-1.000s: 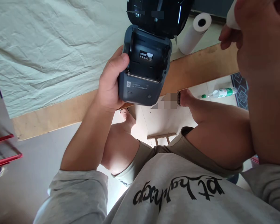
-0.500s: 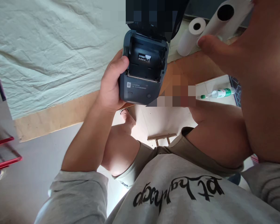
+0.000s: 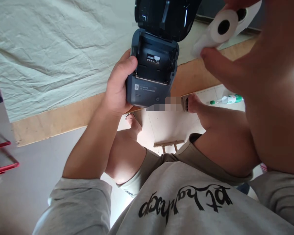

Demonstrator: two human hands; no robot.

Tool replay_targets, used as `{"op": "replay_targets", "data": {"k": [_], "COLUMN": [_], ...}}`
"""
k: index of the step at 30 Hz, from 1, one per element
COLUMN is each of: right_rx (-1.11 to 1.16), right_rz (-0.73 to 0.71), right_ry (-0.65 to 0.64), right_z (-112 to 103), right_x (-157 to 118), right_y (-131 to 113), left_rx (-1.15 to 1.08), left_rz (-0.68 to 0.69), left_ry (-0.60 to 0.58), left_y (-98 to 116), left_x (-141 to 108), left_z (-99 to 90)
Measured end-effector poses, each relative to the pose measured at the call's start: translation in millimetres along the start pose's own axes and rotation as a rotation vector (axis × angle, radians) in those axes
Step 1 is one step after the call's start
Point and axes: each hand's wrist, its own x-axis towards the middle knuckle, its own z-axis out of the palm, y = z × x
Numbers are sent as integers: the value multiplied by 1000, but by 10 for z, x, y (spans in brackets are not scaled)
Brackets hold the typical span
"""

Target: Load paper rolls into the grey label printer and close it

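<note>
My left hand (image 3: 120,81) is closed around a dark blue portable label printer (image 3: 147,93), thumb on its left edge. The printer's glossy black lid (image 3: 166,16) is swung up, baring a paper bay with a small printed label inside. At the upper right, my right hand (image 3: 237,62) is closed on a white paper roll (image 3: 214,34), with the thumb under it and a finger above. That roll is tilted, its dark core facing me. Partly hidden behind it is another white roll (image 3: 253,13). Most of the right hand's fingers are cut off or blurred.
A pale wrinkled cloth (image 3: 51,55) covers the table, whose wooden edge (image 3: 51,117) runs below it. On the floor lies a plastic bottle (image 3: 231,99) with a green cap. Red rails (image 3: 5,168) stand at the far left. My legs are beneath the table edge.
My right hand has shifted slightly left and taken hold of the smaller roll, which has come up and to the right, now overlapping the other roll. The left hand and printer have hardly moved.
</note>
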Motion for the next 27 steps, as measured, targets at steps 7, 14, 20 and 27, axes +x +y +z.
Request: {"op": "replay_targets", "data": {"k": [7, 14, 20, 27], "right_rx": [-262, -287, -256, -236], "right_rz": [-227, -88, 84, 129], "right_ry": [-155, -270, -248, -183], "right_z": [162, 271, 369, 440], "right_x": [-147, -186, -194, -147], "right_y": [2, 10, -51, -103], "left_rx": [-49, -40, -38, -25], "left_rz": [-16, -25, 14, -30], "left_ry": [75, 59, 128, 228], "left_y": [56, 71, 95, 79], "left_x": [-29, -19, -48, -23], "left_z": [80, 116, 166, 236]}}
